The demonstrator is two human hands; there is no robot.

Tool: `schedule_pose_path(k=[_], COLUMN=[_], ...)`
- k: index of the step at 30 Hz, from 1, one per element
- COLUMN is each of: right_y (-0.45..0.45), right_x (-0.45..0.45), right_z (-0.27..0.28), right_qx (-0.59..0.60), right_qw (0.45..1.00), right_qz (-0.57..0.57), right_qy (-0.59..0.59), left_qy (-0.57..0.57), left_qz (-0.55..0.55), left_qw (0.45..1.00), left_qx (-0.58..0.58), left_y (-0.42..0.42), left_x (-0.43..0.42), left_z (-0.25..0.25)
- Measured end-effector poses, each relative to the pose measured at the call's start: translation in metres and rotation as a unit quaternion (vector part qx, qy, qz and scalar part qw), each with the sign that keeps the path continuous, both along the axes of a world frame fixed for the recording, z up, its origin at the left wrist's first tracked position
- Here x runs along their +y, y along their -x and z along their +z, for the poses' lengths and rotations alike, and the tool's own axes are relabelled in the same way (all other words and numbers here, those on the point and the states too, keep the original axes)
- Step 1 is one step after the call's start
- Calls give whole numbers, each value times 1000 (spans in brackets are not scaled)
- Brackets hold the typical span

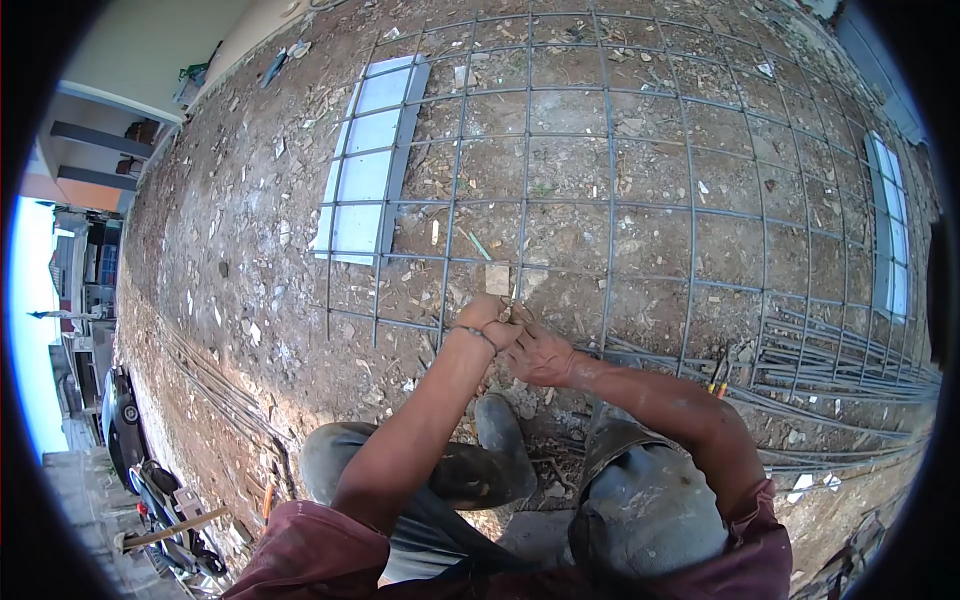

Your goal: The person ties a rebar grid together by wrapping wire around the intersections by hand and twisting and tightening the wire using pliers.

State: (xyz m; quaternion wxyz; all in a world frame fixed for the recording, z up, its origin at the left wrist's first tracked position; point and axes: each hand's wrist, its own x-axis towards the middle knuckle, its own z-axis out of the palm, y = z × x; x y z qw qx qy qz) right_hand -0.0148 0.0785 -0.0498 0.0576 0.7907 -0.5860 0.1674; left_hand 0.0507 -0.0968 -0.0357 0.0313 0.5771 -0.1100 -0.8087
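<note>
A grid of crossed steel bars [611, 203] lies over the dirt ground in front of me. At its near edge my left hand [490, 318], with a dark band at the wrist, is closed around something I cannot make out. Right beside it, touching it, my right hand [540, 354] is also closed, its fingertips hidden at the crossing. A small tan block [497, 279] lies just beyond my hands. Under the grid's left part is a long white block [365, 160], and another white block [889, 225] is at the far right.
Loose steel rods [850, 365] are piled at the right, near pliers with orange handles [718, 387]. More thin rods [225, 395] lie at the left. A motorcycle [175, 515] and a dark car [124, 420] stand at the lower left. My bent knees are below my arms.
</note>
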Motion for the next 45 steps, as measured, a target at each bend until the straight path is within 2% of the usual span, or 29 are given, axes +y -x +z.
schedule_pose_path(k=[2,3,5,8,10,12,14,15,17,18,20,22,23,24,25,27,28,29,30,31,33,35,37,38,40,41,43,44,45], right_y=[1,0,-5,-5,-3,-2,-5,-5,-8,-10,-13,-22,-25,-23,-24,-38,-35,-29,-24,-24,-31,-37,-38,-39,-37,-37,-31,-28,-23], right_x=[-1,-2,-5,-12,-17,-21,-22,-23,-23,-23,-25,-25,-24,-26,-30,-30,-31,-32,-34,-41,-40,-44,-58,-61,-66,-66,-70,-76,-83], right_z=[1,1,1,9,19,32,28,26,29,31,32,18,-6,-19,-26,-30,-6,20,29,38,35,38,41,44,44,41,27,24,21], right_qx=[-10,-22,-2,43,65,174,143,115,107,100,106,116,6,-105,-94,-21,-8,81,166,158,150,137,36,36,-56,-55,-119,-116,-185], right_qw=[1000,999,1000,999,998,982,988,991,992,991,989,986,998,994,996,960,962,975,973,967,964,961,947,945,940,937,912,911,846], right_qz=[16,34,15,1,2,67,62,59,41,15,7,7,-12,-32,-14,-184,-167,-78,10,38,27,14,-89,-84,-186,-184,-309,-305,-371], right_qy=[-16,-33,-11,12,14,-22,-19,-17,-52,-85,-101,-119,-55,6,-3,-209,-218,-192,-160,-194,-217,-239,-307,-314,-280,-291,-244,-254,-334], left_qy=[52,52,-21,-22,-49,-78,7,7,230,230,407,434,446,386,319,380,467,545,539,515,482,567,547,529,524,523,509,506,499], left_qz=[-93,-93,99,107,56,6,-11,-7,-31,-21,-96,-95,-99,-83,-65,-123,-129,-137,-121,-129,-127,-123,-114,-114,-109,-105,-106,-108,-104], left_qw=[994,994,995,994,997,997,1000,1000,968,968,901,889,882,914,942,900,867,825,832,845,864,813,828,839,843,844,852,854,858], left_qx=[24,24,-25,2,0,-5,14,15,100,101,113,109,115,98,80,175,117,54,54,66,77,40,46,57,55,56,56,57,56], left_y=[2,4,15,15,15,18,28,25,8,-1,-13,-16,-14,-8,-2,7,15,24,32,40,46,48,48,48,46,45,43,42,41], left_x=[-2,0,7,3,-13,-16,-3,2,17,27,49,63,66,75,85,107,123,137,141,141,143,140,134,133,131,132,133,132,134], left_z=[7,9,35,48,65,110,189,220,271,291,315,298,275,270,265,246,237,232,237,242,252,260,267,270,273,273,274,274,272])
